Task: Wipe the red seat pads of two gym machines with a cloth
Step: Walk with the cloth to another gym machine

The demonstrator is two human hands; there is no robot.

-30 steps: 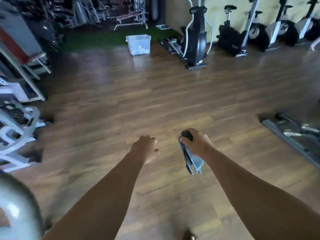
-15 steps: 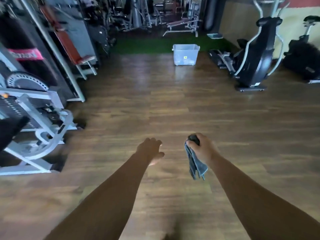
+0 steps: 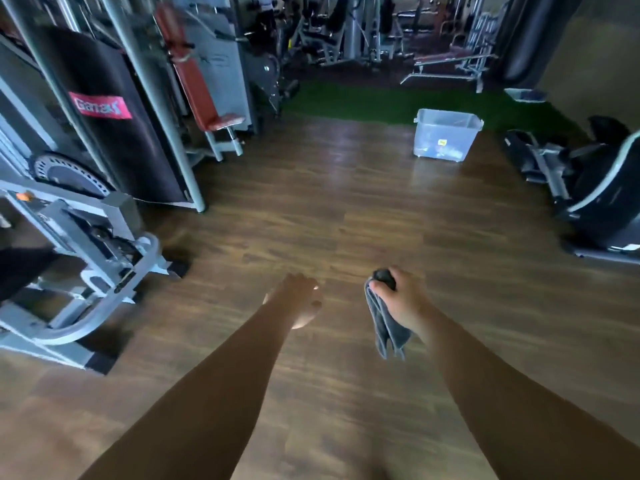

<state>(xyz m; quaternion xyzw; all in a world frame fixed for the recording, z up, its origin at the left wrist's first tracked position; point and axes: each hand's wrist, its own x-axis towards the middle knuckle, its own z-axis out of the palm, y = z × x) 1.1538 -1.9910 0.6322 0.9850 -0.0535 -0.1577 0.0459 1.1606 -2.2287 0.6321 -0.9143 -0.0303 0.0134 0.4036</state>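
A grey cloth (image 3: 386, 323) hangs from my right hand (image 3: 403, 299), which is closed around its bunched top over the wooden floor. My left hand (image 3: 299, 299) is held out beside it, empty, with the fingers loosely curled. A gym machine with a red seat pad (image 3: 225, 121) and a red back pad (image 3: 190, 76) stands at the far left, well beyond both hands. No second red seat pad can be made out in the dim rows of machines at the back.
A grey machine frame (image 3: 90, 271) juts into the floor at the left, beside a black panel with a red label (image 3: 100, 105). A clear plastic bin (image 3: 446, 136) sits ahead right. A black elliptical trainer (image 3: 595, 199) stands at the right. Green turf (image 3: 374, 102) lies beyond the floor.
The view has swung left: the machines at the left have come further into sight, the bin and elliptical have shifted right. Both hands keep their pose, the cloth still in the right.
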